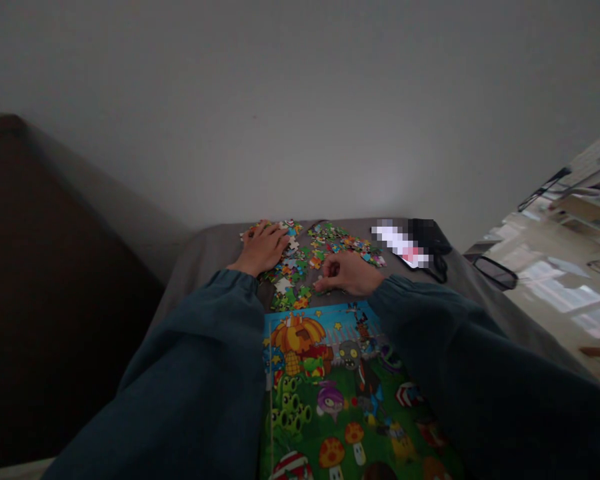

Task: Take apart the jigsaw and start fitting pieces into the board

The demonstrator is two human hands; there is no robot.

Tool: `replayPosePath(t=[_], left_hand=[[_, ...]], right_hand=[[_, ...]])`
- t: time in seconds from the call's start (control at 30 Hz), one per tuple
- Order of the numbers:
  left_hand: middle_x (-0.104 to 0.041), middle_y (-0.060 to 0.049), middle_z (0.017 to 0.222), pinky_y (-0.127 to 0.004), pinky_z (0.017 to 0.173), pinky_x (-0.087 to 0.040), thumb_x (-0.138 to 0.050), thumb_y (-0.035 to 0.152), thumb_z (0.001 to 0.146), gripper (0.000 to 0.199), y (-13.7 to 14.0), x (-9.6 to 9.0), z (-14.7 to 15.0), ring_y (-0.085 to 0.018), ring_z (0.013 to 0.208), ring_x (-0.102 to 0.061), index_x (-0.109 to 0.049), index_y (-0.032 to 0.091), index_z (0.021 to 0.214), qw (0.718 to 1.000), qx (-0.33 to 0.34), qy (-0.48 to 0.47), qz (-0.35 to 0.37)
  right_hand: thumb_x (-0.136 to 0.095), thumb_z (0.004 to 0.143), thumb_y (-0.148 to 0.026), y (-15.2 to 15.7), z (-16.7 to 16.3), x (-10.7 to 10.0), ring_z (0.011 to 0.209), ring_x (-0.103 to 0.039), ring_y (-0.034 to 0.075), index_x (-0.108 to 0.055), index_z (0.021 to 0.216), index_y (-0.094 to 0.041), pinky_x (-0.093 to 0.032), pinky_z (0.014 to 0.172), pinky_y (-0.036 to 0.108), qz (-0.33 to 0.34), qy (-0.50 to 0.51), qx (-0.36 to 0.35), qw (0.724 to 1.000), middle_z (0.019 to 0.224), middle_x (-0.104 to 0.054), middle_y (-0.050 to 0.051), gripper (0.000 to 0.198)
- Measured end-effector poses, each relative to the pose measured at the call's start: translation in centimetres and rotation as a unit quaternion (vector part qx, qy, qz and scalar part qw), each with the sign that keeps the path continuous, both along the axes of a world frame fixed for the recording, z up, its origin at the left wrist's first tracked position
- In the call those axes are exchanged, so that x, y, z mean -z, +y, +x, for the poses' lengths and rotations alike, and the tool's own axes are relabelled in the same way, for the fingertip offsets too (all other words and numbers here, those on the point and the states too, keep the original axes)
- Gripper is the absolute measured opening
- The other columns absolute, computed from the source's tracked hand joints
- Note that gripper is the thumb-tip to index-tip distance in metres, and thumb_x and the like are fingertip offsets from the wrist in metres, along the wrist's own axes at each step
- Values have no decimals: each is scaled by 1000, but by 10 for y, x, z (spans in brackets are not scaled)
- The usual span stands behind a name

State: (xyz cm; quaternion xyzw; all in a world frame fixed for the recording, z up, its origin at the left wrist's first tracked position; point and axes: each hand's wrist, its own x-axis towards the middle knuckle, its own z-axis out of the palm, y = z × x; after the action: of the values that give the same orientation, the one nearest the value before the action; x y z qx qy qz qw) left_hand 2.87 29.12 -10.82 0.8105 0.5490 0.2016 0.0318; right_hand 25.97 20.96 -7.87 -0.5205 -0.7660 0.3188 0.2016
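Loose jigsaw puzzle pieces (293, 270) in many colours lie heaped on a grey cloth surface (210, 257). My left hand (264, 247) rests palm down on the far left of the heap, fingers spread. To its right, my right hand (353, 273) is closed in a pinch low over the cloth, with what looks like a small puzzle piece (320, 280) at the fingertips. More pieces (353, 245) lie just beyond it. Nearer to me is a colourful picture sheet (325, 373) with cartoon plants, mushrooms and a zombie, partly hidden by my right sleeve.
At the right of the cloth lie a lit phone (400, 245), a black object (430, 235) and a black cord (437, 268). A pale wall (300, 120) rises behind. On the left stands a dark brown panel (45, 280); the floor (545, 293) shows on the right.
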Motion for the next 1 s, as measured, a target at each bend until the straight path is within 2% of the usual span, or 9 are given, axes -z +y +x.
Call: replayPosePath(t=[0.13, 0.3, 0.63, 0.7, 0.77, 0.83, 0.9, 0.93, 1.0], left_hand=[[-50, -2, 150, -60, 114, -21, -28, 46, 102, 46, -2, -3, 0, -28, 145, -29, -57, 33, 135, 1000, 3, -2, 1], [-47, -3, 152, -59, 112, -22, -28, 47, 102, 47, -3, -3, 0, -28, 145, -28, -58, 32, 135, 1000, 1, 1, -4], [-46, -3, 153, -58, 113, -21, -28, 47, 102, 47, -1, -3, 1, -28, 146, -27, -56, 31, 137, 1000, -3, 15, -14], [-46, -2, 153, -58, 113, -21, -29, 46, 102, 46, -1, -3, 1, -28, 146, -27, -57, 31, 136, 1000, -2, 14, -12], [-47, -2, 152, -59, 113, -22, -29, 46, 102, 46, 0, -2, 0, -28, 146, -28, -57, 32, 136, 1000, 0, 13, -9], [-47, -3, 152, -61, 112, -23, -29, 47, 102, 46, 0, -1, -1, -29, 146, -28, -56, 32, 137, 1000, 3, 14, -7], [-47, -3, 152, -62, 112, -22, -29, 48, 102, 47, 1, -1, -1, -29, 146, -27, -55, 31, 138, 1000, 3, 15, -7], [-47, -3, 152, -62, 112, -22, -29, 48, 102, 47, 1, 0, -2, -29, 146, -27, -55, 31, 138, 1000, 1, 15, -8], [-47, -2, 152, -61, 113, -21, -29, 48, 102, 48, 1, 0, -2, -29, 146, -27, -56, 31, 138, 1000, -1, 17, -9]], right_hand=[[-80, 68, -50, 7, 4, 6, 54, -49, 12, -58, 64, -20, -33, 49, 25, 10, 34, 26, 999, 55, -55, -4, 38], [-79, 69, -47, 11, 7, 8, 54, -52, 13, -61, 63, -19, -35, 49, 27, 23, 52, 41, 998, 57, -59, -2, 34], [-80, 71, -30, 17, 17, 5, 70, -69, 20, -65, 77, -22, -55, 67, 35, 16, 97, 62, 993, 71, -72, 2, 18], [-77, 76, -29, 11, 16, 3, 73, -69, 21, -67, 84, -22, -56, 71, 37, 62, 94, 72, 991, 77, -73, 3, 14], [-75, 80, -31, 2, 14, -1, 81, -68, 22, -70, 89, -23, -55, 78, 40, 149, 50, 54, 986, 85, -74, 4, 13], [-76, 80, -33, -8, 13, -6, 92, -66, 23, -72, 92, -25, -52, 87, 43, 218, -20, -23, 976, 92, -74, 4, 16], [-75, 81, -35, -13, 19, -10, 99, -64, 24, -73, 95, -26, -49, 93, 44, 242, -74, -95, 963, 97, -74, 4, 16], [-72, 84, -37, -12, 26, -12, 100, -64, 24, -73, 97, -27, -49, 93, 44, 246, -88, -100, 960, 100, -74, 4, 17], [-62, 90, -39, -3, 49, -14, 99, -65, 25, -71, 107, -25, -51, 91, 44, 264, -107, -10, 959, 105, -73, 6, 23]])
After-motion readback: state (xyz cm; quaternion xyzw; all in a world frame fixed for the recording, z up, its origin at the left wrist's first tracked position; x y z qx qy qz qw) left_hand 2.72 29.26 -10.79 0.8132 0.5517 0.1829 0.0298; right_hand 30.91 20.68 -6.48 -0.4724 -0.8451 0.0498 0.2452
